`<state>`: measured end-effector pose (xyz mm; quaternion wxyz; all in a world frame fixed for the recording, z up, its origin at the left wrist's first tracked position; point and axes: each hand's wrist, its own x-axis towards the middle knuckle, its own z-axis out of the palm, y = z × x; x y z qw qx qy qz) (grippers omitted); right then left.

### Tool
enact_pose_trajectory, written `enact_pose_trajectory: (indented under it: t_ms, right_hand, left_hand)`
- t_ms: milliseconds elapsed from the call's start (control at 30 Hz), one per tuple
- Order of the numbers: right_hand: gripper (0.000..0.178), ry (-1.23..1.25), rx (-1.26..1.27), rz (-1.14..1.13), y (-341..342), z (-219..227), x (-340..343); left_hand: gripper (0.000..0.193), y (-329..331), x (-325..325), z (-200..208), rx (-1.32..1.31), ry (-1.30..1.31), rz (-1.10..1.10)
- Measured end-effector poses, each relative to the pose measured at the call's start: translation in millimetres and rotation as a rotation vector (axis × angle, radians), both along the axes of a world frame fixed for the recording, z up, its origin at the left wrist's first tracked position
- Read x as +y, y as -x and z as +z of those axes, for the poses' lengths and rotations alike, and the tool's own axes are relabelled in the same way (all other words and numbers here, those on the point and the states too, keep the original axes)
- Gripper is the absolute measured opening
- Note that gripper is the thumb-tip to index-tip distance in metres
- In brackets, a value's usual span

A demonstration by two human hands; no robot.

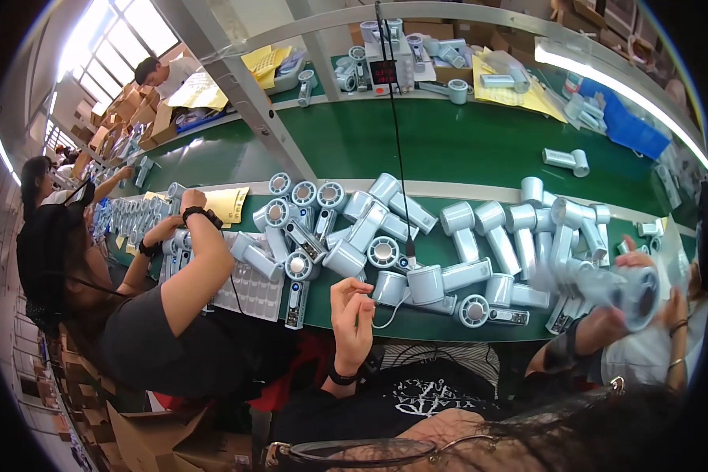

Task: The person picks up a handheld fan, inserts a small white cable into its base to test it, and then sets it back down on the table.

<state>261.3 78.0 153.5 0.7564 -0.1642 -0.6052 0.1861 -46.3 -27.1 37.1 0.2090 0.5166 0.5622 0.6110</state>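
Observation:
My left hand (pixel 352 318) is raised at the bench's near edge with its fingers pinched together. A thin white cable (pixel 391 320) loops to its fingertips from beneath a black plug (pixel 410 250) on a hanging black cord. Beside the plug, light-blue handheld fans (pixel 426 285) lie in a loose heap. At the right, my right hand (pixel 602 328) grips a handheld fan (pixel 641 299), smeared by motion, its round head turned rightward. A fan with an exposed circuit strip (pixel 508 316) lies near the front edge, between my hands.
A co-worker's arm (pixel 200 252) works close on my left, over a white slotted tray (pixel 248 291). Another person's hand (pixel 675 308) shows at the far right. Behind the heap runs a green belt (pixel 448 141) carrying a lone fan (pixel 566 161); a blue bin (pixel 633 130) stands beyond.

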Motion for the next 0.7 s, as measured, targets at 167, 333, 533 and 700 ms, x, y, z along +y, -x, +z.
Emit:
enact_pose_trajectory:
  t_ms: [167, 333, 533, 700]
  right_hand:
    - [0.104, 0.183, 0.204, 0.692, -34, -27, 11]
    - [0.119, 0.149, 0.128, 0.729, -46, -28, 35]
    - [0.108, 0.367, 0.252, 1.267, 16, -13, 59]
    - [0.096, 0.375, -0.67, -0.455, 63, -42, 183]
  left_hand:
    - [0.024, -3, 14, -10, 0.21, -0.089, 0.098]
    - [0.022, -1, 23, -10, 0.193, -0.026, 0.029]
    - [0.022, 10, 20, -21, 0.124, 0.004, -0.017]
    - [0.023, 14, 29, -22, 0.15, 0.005, -0.035]
